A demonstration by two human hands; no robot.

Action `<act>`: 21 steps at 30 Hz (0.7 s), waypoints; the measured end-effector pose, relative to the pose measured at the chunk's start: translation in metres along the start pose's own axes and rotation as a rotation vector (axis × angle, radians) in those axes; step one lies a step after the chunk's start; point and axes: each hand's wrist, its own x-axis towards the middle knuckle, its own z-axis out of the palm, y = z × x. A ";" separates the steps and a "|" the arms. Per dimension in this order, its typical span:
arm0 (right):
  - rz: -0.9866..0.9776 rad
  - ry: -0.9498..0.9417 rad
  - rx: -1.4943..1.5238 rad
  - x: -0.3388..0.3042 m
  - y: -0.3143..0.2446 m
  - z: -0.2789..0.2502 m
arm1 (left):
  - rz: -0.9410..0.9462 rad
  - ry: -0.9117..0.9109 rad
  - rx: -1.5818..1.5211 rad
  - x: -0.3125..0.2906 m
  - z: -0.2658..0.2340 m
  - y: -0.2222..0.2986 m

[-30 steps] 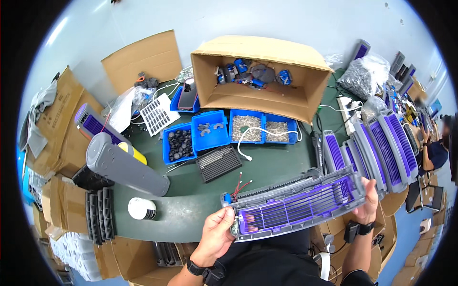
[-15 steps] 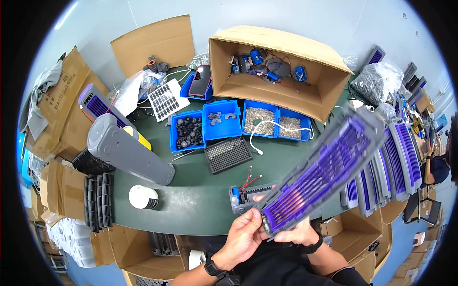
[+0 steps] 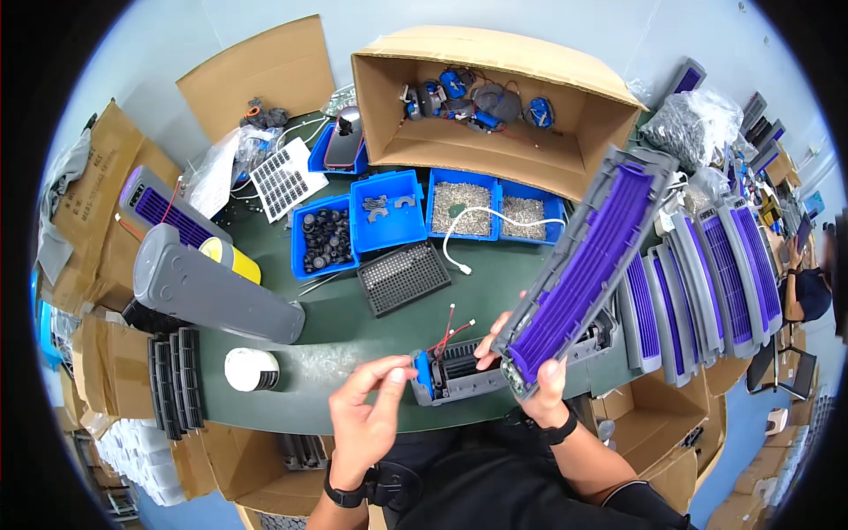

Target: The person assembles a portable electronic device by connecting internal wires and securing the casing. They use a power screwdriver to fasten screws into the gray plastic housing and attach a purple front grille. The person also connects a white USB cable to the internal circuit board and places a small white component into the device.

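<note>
A long panel with a grey frame and purple slatted inner face (image 3: 587, 265) stands tilted in my right hand (image 3: 546, 389), which grips its lower end, fingers behind and thumb on the near edge. A small circuit board shows at that lower end. Under it on the table lies a long grey housing (image 3: 473, 386) with a dark ribbed part inside, a blue end piece (image 3: 424, 374) and thin red wires (image 3: 450, 336) standing up. At the blue end is my left hand (image 3: 367, 411), thumb and forefinger slightly apart, fingertips at or close to the blue piece; nothing shows between them.
Blue bins (image 3: 387, 212) hold black wheels, grey clips and small pellets. Behind them is a carton (image 3: 495, 159) of motor parts. A grey column (image 3: 216, 287) and white tub (image 3: 252, 369) are at left. Purple-grey panels (image 3: 715, 291) line the right; a person (image 3: 808, 291) sits beyond.
My left hand has let go of the panel and moved left to the housing's blue end. The panel has tilted more upright in my right hand, uncovering more of the housing.
</note>
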 end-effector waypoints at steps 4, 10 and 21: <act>-0.019 0.087 0.029 -0.014 0.003 0.014 | 0.253 -0.160 0.332 0.019 0.021 0.013; -0.025 0.106 0.040 -0.018 0.001 0.011 | 0.483 -0.229 0.746 0.047 0.042 0.018; -0.065 -0.017 -0.010 -0.026 0.006 0.003 | 0.100 -0.352 0.190 0.032 -0.009 0.028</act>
